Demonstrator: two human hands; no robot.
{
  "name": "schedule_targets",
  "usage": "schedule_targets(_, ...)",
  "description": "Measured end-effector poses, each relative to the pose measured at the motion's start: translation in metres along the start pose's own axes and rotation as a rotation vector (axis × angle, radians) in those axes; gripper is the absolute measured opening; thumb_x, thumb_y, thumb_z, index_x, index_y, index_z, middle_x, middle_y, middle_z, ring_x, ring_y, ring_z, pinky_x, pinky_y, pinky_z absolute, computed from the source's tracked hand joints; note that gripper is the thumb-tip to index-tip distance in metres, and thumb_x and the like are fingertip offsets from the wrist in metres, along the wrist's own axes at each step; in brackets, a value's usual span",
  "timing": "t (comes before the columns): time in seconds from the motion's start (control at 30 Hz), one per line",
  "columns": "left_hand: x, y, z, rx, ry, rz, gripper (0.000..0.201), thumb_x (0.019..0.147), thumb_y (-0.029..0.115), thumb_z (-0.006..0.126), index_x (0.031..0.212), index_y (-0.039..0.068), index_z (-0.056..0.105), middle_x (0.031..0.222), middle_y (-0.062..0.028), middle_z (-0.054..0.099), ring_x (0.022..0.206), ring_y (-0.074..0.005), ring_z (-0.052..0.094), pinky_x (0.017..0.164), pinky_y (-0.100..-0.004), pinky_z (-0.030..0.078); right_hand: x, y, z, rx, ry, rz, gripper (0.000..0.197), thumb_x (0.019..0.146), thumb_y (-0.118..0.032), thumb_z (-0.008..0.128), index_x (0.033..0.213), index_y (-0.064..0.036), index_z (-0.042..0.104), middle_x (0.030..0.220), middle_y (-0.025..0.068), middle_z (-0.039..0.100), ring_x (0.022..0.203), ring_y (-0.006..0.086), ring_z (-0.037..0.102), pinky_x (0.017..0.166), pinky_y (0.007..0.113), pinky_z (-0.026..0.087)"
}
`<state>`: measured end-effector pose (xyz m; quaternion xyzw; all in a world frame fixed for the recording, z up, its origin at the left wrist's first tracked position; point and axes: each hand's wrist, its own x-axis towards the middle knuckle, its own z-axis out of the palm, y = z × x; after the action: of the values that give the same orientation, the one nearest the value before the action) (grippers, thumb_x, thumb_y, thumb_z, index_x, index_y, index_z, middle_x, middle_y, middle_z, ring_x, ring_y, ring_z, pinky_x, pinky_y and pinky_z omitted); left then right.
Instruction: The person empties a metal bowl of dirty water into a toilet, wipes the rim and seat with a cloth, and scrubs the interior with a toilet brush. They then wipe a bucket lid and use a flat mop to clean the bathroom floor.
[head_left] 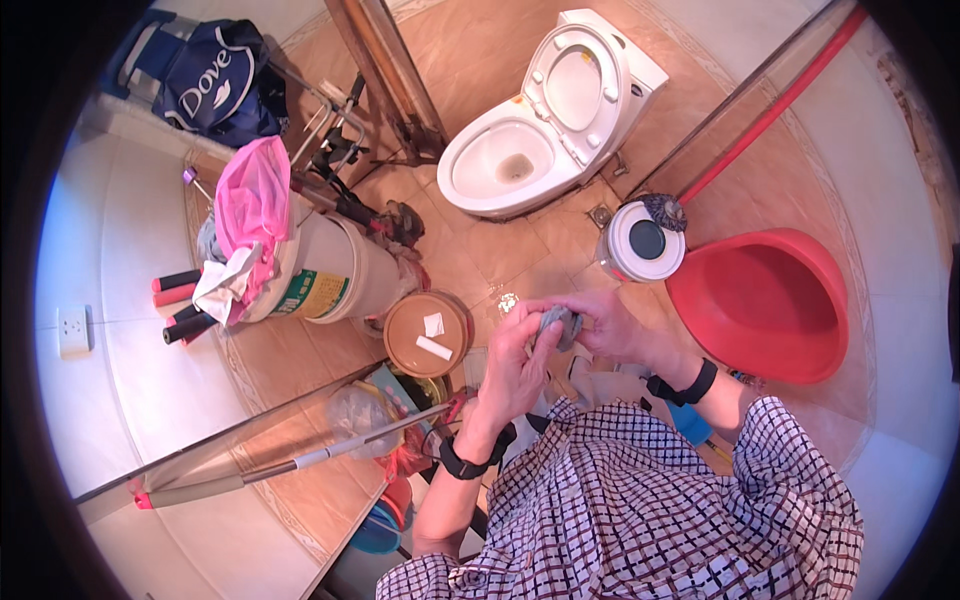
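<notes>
A small, crumpled grey thing (563, 326), soft like wadded cloth, is held between my hands in front of my chest. My left hand (517, 355) has its fingers and thumb closed on the near left side of it. From the right, my right hand (607, 324) pinches the same piece with bent fingers. Its exact kind is hidden by the fingers. Both wrists wear black straps. Just left of my hands stands a round brown stool or lid (400, 345) with a folded white paper (433, 325) and a white strip (433, 348) on top.
Ahead is a white toilet (490, 165), lid raised. To the right stand a white lidded bucket (618, 258) and a large red basin (760, 310). On the left are stacked buckets (350, 265), a pink bag (255, 195) and a folded blue trolley bag (215, 85). A long pole (330, 455) slants beside my left arm.
</notes>
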<state>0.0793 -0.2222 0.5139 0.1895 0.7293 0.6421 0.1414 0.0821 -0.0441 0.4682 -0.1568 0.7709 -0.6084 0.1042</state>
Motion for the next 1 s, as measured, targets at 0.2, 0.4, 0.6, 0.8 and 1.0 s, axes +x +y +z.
schedule_targets(0.2,0.0,0.007,-0.002,0.136,0.093,0.065,0.015,0.089,0.007,0.052,0.097,-0.002,0.061,0.103,-0.0115,0.057,0.091,-0.0208,0.055,0.079,-0.0299,0.044,-0.01,0.033,0.005,-0.194,0.116,-0.115,0.029,0.072,-0.001,0.059,0.101,-0.0046,0.061,0.094,0.0161,0.063,0.082,0.0331,0.061,0.068,0.036,0.049)
schedule_targets(0.4,0.0,0.019,-0.017,0.117,0.165,-0.078,0.017,0.089,0.011,0.053,0.092,-0.003,0.062,0.098,-0.0104,0.062,0.087,-0.0184,0.058,0.078,-0.0292,0.044,-0.013,0.039,0.0,-0.272,0.127,-0.105,0.022,0.074,-0.004,0.059,0.096,-0.0041,0.062,0.089,0.0138,0.064,0.079,0.0296,0.062,0.067,0.035,0.048)
schedule_targets(0.6,-0.012,-0.007,-0.036,0.253,0.187,-0.126,0.015,0.082,0.01,0.063,0.085,-0.003,0.058,0.084,-0.0045,0.055,0.071,-0.0098,0.049,0.065,-0.0234,0.042,-0.024,0.05,-0.015,-0.002,0.336,0.157,0.014,0.08,-0.004,0.051,0.091,-0.0015,0.06,0.074,0.0103,0.06,0.064,0.0158,0.056,0.06,0.028,0.045)
schedule_targets(0.8,-0.017,-0.029,-0.033,0.396,0.217,-0.131,0.022,0.068,0.003,0.073,0.08,0.001,0.055,0.075,-0.0028,0.052,0.072,-0.0131,0.049,0.07,-0.0249,0.042,-0.032,0.036,-0.031,-0.14,0.326,0.207,0.013,0.082,-0.006,0.051,0.09,-0.0002,0.058,0.067,0.0126,0.056,0.063,0.0125,0.053,0.055,0.029,0.042)
schedule_targets(1.0,-0.007,-0.009,-0.03,0.124,0.345,-0.219,0.025,0.069,0.005,0.073,0.091,0.003,0.062,0.076,0.0022,0.051,0.069,-0.0075,0.045,0.064,-0.022,0.04,-0.045,0.015,-0.053,-0.254,0.039,0.226,0.017,0.078,-0.016,0.064,0.084,0.0,0.06,0.066,0.0162,0.058,0.056,0.0211,0.055,0.054,0.032,0.042)
